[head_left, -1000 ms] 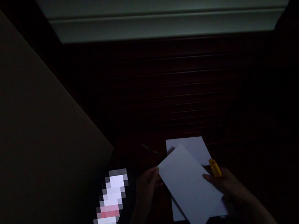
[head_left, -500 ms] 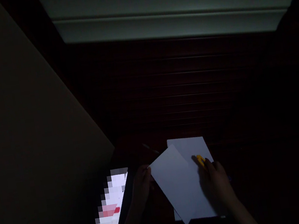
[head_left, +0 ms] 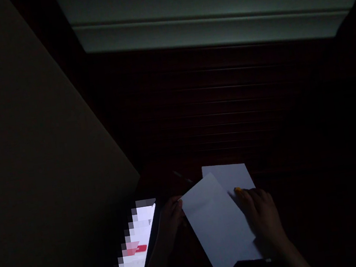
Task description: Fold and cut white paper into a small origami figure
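Observation:
The scene is very dark. A tilted white sheet of paper (head_left: 218, 225) lies over a second white sheet (head_left: 229, 177) on a dark wooden surface. My left hand (head_left: 171, 221) pinches the tilted sheet's upper left corner. My right hand (head_left: 260, 217) rests on the sheets' right side, closed around a small yellow object (head_left: 238, 190) whose tip pokes out near the fingertips.
A lit phone screen (head_left: 138, 237) glows left of my left hand. A thin dark pen-like object (head_left: 183, 177) lies just beyond the papers. A large dim flat panel (head_left: 36, 172) fills the left. Pale horizontal slats (head_left: 207, 17) run along the top.
My right hand has moved left and up onto the sheets, carrying the yellow object. The tilted sheet has shifted slightly left; my left hand keeps its corner.

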Motion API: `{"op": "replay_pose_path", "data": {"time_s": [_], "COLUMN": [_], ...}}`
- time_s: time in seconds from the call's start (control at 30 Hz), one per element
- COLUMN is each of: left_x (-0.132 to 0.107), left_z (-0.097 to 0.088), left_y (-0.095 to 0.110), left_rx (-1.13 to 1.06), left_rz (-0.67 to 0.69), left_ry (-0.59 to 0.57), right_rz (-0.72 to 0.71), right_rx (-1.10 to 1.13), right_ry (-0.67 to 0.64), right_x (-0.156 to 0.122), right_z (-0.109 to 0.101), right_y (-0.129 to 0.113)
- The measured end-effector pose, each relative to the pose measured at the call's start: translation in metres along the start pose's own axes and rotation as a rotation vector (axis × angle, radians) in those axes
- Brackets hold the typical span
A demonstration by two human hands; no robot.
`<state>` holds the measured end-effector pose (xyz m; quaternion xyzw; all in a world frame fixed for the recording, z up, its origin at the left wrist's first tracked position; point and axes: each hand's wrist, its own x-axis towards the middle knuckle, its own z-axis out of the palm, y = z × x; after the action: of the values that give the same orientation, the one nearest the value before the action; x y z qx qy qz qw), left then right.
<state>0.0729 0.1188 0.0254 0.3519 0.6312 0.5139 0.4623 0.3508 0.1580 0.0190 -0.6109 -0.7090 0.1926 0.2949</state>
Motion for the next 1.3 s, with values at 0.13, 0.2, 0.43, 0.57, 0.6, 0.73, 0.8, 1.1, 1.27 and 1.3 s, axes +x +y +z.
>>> {"op": "replay_pose_path", "data": {"time_s": [0.13, 0.2, 0.43, 0.57, 0.6, 0.73, 0.8, 1.1, 1.27, 1.3], "left_x": [-0.001, -0.002, -0.003, -0.006, -0.007, -0.008, -0.007, -0.006, -0.002, -0.002], "left_z": [0.005, 0.009, 0.014, 0.007, 0.006, 0.002, 0.002, -0.002, 0.004, 0.008], "left_y": [-0.007, -0.009, -0.002, 0.002, 0.002, 0.000, 0.000, -0.005, -0.005, -0.004], "left_rx": [-0.079, -0.111, -0.080, 0.047, 0.072, 0.101, 0.087, -0.140, -0.296, -0.337], "left_rz": [0.026, 0.031, -0.036, -0.031, -0.031, -0.021, -0.024, -0.103, -0.128, -0.133], "left_ry": [-0.054, -0.056, -0.111, -0.077, -0.080, -0.146, -0.185, -0.205, -0.161, -0.146], "right_rz": [0.165, 0.176, 0.127, 0.193, 0.209, 0.245, 0.240, 0.268, 0.224, 0.221], "right_rx": [0.575, 0.695, 0.758, 0.768, 0.777, 0.823, 0.815, 0.758, 0.691, 0.677], "right_ry": [-0.235, -0.330, -0.501, -0.493, -0.500, -0.540, -0.556, -0.600, -0.525, -0.488], "right_x": [0.004, 0.004, 0.005, 0.006, 0.006, 0.007, 0.006, 0.006, 0.008, 0.007], "right_z": [-0.003, -0.002, -0.002, -0.006, -0.008, -0.016, -0.018, -0.023, -0.020, -0.017], "right_y": [-0.012, -0.013, -0.001, 0.004, 0.004, 0.005, 0.006, 0.017, 0.019, 0.018]}}
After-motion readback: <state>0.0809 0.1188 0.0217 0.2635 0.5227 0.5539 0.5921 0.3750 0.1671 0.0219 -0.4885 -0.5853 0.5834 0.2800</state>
